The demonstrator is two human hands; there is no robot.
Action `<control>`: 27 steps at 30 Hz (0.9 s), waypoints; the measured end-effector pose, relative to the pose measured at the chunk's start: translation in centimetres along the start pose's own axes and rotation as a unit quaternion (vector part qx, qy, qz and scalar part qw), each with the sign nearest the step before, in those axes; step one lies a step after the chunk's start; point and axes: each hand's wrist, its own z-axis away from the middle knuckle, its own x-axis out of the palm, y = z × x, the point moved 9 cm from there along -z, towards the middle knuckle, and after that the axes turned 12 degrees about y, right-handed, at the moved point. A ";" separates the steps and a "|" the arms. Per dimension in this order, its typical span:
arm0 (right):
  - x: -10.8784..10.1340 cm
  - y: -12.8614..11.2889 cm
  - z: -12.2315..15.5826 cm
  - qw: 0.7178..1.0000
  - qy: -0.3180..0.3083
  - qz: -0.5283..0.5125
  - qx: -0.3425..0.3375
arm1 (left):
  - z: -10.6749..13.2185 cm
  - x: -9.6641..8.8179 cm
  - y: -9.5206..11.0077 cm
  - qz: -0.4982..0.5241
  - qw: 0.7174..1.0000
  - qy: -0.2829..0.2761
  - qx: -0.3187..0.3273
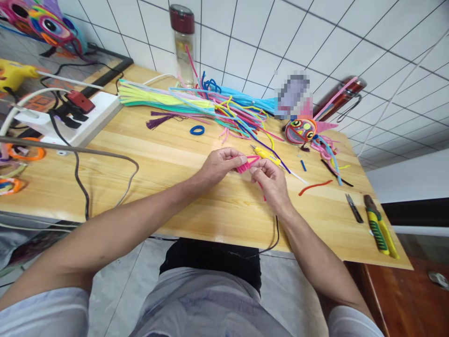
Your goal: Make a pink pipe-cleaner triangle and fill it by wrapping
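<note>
Above the middle of the wooden table, a pink pipe cleaner bent into several close folds is held between both hands. My left hand pinches its folded part with thumb and fingers. My right hand grips the other side, and a loose pink end hangs below that palm. Just behind the hands lies a yellow hot glue gun or similar yellow tool, partly covered by my right hand. A short orange-red pipe cleaner rests to the right.
Bundled pipe cleaners lie along the back, near a blue ring and a bottle. A fish-like figure is at back right. Snips and pliers lie right; a power strip and cables are left.
</note>
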 end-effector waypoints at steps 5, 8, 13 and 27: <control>0.0 -0.2 0.0 1.000 -0.001 0.001 -0.002 | 0.1 0.0 0.0 0.001 1.000 -0.002 -0.004; 0.0 -0.2 0.0 1.000 0.002 0.003 -0.004 | 0.2 0.1 -0.1 -0.002 1.000 -0.011 -0.005; 0.0 0.3 0.0 1.000 0.007 0.019 0.012 | 0.4 0.4 0.0 -0.019 0.999 -0.026 -0.010; -0.3 0.1 -0.1 1.000 0.019 0.023 0.000 | 0.5 1.1 0.0 0.022 0.998 -0.044 -0.046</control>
